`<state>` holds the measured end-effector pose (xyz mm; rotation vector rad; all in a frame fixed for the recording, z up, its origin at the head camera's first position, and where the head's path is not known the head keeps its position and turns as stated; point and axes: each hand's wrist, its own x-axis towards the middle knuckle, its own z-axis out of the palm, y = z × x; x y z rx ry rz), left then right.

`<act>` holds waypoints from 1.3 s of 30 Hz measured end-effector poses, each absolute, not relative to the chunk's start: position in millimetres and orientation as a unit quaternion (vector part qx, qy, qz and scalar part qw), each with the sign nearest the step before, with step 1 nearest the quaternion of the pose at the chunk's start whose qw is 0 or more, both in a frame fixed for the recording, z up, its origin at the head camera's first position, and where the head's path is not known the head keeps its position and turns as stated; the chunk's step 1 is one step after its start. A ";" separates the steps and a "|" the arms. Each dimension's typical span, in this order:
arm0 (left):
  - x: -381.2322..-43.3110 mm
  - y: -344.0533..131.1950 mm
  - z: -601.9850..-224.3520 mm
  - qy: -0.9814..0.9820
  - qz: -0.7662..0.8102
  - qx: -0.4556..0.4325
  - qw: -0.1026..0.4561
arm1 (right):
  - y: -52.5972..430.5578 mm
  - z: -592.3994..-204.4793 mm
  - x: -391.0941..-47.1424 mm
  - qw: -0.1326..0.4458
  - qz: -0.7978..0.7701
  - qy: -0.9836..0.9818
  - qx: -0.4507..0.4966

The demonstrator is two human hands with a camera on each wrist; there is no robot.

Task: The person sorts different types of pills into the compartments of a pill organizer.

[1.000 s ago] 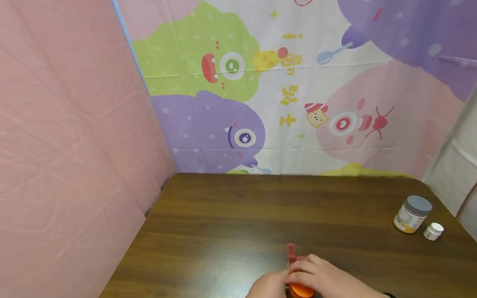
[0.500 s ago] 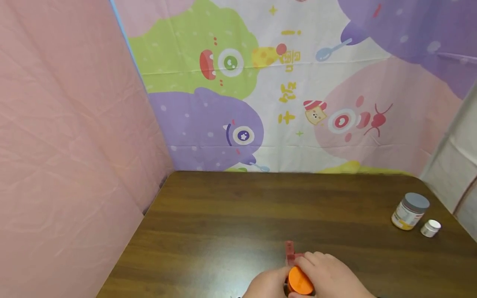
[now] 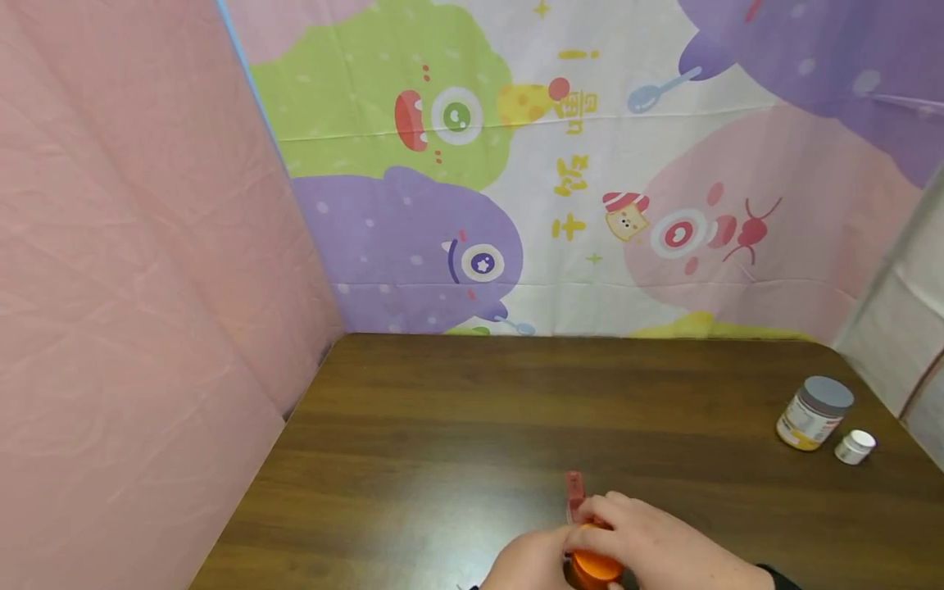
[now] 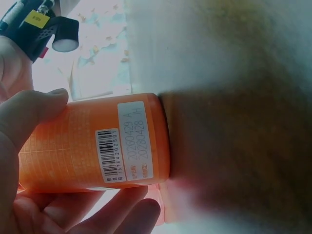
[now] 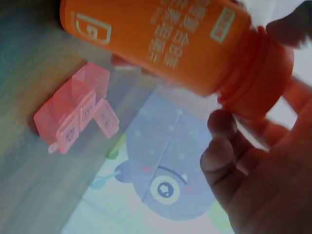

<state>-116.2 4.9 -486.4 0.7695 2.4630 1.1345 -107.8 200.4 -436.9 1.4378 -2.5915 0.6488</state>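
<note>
My left hand [image 3: 533,564] grips an orange pill bottle [image 4: 73,146], thumb on one side and fingers on the other. In the left wrist view its printed label and barcode face the camera, and its base is close to the table. My right hand [image 3: 656,541] holds the bottle's orange screw cap [image 5: 268,75] between thumb and curled fingers. The cap is on the bottle's neck in the right wrist view. Just beyond the hands lies a translucent pink pill organizer [image 5: 73,100] with several compartments and its lids up; the right hand partly hides it in the head view.
On the far right of the brown wooden table [image 3: 442,434] stand a large jar with a grey lid [image 3: 814,414] and a small white-capped bottle [image 3: 855,447]. A pink curtain [image 3: 147,287] borders the left side, and a cartoon-printed cloth [image 3: 560,295] hangs behind the table.
The right hand's fingers drew back, exposing the cap's top half a second ago, and now lie over it again. The left hand keeps its hold on the bottle. The head view has tilted slightly.
</note>
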 end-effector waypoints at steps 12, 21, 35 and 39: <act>-119.9 7.7 -482.3 0.886 0.346 0.249 0.182 | 192.1 -438.6 -102.9 0.047 0.135 -0.929 0.342; -117.7 5.4 -482.7 0.875 0.373 0.233 0.201 | 194.0 -439.0 -102.5 0.006 0.170 -0.911 0.376; -115.6 1.9 -485.2 0.862 0.391 0.286 0.146 | 211.0 -420.1 -97.5 0.061 0.247 -0.898 0.358; -115.4 1.9 -484.0 0.855 0.407 0.277 0.163 | 227.7 -426.2 -96.9 0.051 0.255 -0.917 0.304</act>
